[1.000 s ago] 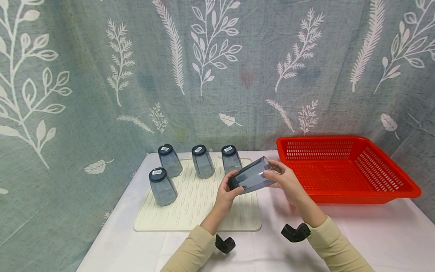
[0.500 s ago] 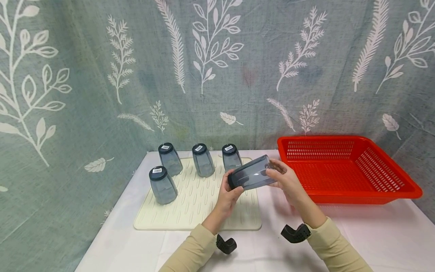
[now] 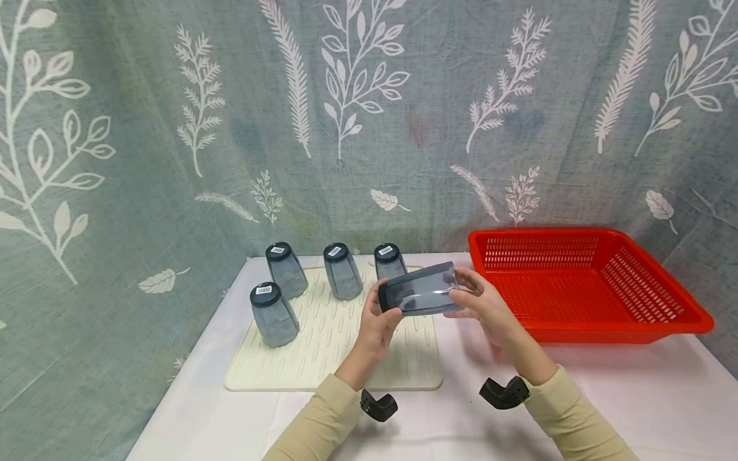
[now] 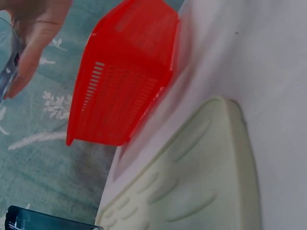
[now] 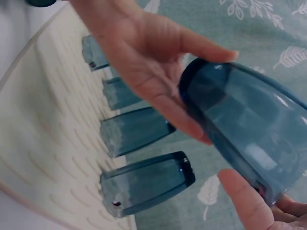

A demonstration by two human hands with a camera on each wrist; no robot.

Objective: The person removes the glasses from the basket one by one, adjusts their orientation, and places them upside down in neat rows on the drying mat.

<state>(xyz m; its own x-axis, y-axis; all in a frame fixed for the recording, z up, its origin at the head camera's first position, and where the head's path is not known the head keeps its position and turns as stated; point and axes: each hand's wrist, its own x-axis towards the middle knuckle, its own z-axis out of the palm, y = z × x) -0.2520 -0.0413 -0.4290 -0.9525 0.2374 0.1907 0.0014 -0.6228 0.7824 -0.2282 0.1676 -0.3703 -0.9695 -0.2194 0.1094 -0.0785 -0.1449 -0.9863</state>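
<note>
A smoky blue-grey drinking glass is held in the air on its side, above the right part of a cream drying mat. My left hand grips it round the dark, thick base. At the other end, my right hand holds the rim between thumb and fingers. The right wrist view shows the glass close up, its base in the left palm. Several matching glasses stand upside down on the mat, among them a front-left glass and one in the middle, with labels on their bases.
A red perforated plastic basket stands on the white-covered table, right of the mat. Behind hangs a grey-green curtain with white leaf prints. The upside-down glass at the back is close behind the held one.
The held glass has shifted a little left and tipped nearer to level. My left hand has moved slightly left with its base; the right hand keeps the rim. The standing glasses have not moved.
</note>
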